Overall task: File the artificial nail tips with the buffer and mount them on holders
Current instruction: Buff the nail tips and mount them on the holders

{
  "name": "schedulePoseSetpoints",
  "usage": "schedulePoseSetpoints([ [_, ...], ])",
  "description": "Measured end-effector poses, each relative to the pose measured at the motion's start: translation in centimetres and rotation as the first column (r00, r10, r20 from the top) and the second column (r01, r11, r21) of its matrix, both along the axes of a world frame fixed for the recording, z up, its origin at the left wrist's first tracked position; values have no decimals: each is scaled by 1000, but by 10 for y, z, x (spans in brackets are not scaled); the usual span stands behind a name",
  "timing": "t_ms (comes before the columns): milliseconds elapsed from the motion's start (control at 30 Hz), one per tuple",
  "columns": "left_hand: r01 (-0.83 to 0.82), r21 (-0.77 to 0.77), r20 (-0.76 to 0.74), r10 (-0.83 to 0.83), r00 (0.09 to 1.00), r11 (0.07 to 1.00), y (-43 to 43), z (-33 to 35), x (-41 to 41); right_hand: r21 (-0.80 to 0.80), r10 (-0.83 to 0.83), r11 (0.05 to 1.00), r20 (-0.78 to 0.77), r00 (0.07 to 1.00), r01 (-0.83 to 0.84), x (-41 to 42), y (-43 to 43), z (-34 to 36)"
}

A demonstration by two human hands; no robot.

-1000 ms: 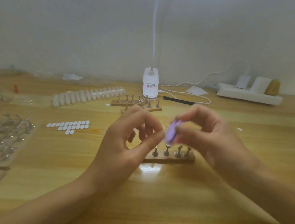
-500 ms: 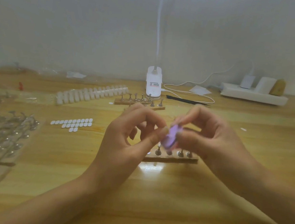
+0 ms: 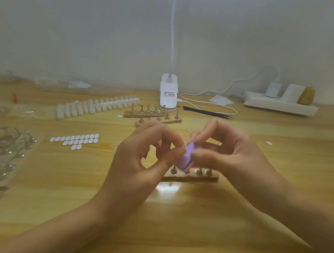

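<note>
Nearest: both forearms come in over the wooden table (image 3: 174,226). L hand (image 3: 145,160) has its fingers curled and its thumb and forefinger pinched together at the edge of the buffer (image 3: 185,157), presumably on a nail tip, but the tip is too small and blurred to confirm. R hand (image 3: 229,157) grips the purple buffer between thumb and fingers.

Directly behind the hands is the near holder strip (image 3: 198,178). Its visible pegs are bare, and one is hidden by the buffer.

Mid-table, L: adhesive pads (image 3: 75,140) in rows, and a bag of loose holders (image 3: 2,153).

Further back: two more holder strips (image 3: 153,115), pegs bare as far as I can see, and a long rack of white tips (image 3: 97,107). Lamp base (image 3: 168,92) at the wall.

Status, est.: filing is in hand – no tip is seen mounted anywhere, so nearly all mounting remains.

Change vs 1 s ago: buffer and L thumb were apart – now touching, with the buffer sitting lower, over the peg row.
</note>
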State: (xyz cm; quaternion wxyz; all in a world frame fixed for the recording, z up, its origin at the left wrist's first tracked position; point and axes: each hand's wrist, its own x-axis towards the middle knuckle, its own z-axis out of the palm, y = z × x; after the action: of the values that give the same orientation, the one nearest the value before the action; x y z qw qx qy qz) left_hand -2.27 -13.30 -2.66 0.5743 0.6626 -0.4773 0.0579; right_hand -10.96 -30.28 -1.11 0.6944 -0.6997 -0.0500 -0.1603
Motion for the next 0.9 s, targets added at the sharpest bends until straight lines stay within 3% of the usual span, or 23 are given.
schedulePoseSetpoints([
  [100, -30, -9, -19, 29, 999, 1000, 1, -1, 3, 37, -150, 988, 45, 988, 149, 1, -7, 6],
  [200, -32, -16, -15, 32, 999, 999, 0, -1, 2, -55, 23, 998, 13, 1000, -22, 1, -1, -1],
  [333, -28, -5, -26, 27, 999, 1000, 2, -4, 4, 28, -144, 989, 45, 988, 143, 4, -10, 4],
  [467, -11, 7, 2, 11, 1000, 1000, 2, -4, 1, -29, 92, 995, 8, 996, -92, 2, -2, -6],
  [600, -24, -7, 0, 24, 1000, 1000, 3, -2, 2, -43, -112, 992, 99, 989, 116, 2, -13, 10],
  [733, -17, -7, 36, 17, 999, 1000, 1, -2, 0, -137, 77, 988, 35, 996, -72, 1, -2, 1],
  [833, -24, -4, 38, 24, 999, 1000, 3, -2, 1, -95, -67, 993, 92, 994, 75, 2, -7, 9],
  [900, -40, -13, -5, 39, 999, 999, 2, 0, 1, -87, -31, 995, 74, 997, 38, 1, -7, 9],
])
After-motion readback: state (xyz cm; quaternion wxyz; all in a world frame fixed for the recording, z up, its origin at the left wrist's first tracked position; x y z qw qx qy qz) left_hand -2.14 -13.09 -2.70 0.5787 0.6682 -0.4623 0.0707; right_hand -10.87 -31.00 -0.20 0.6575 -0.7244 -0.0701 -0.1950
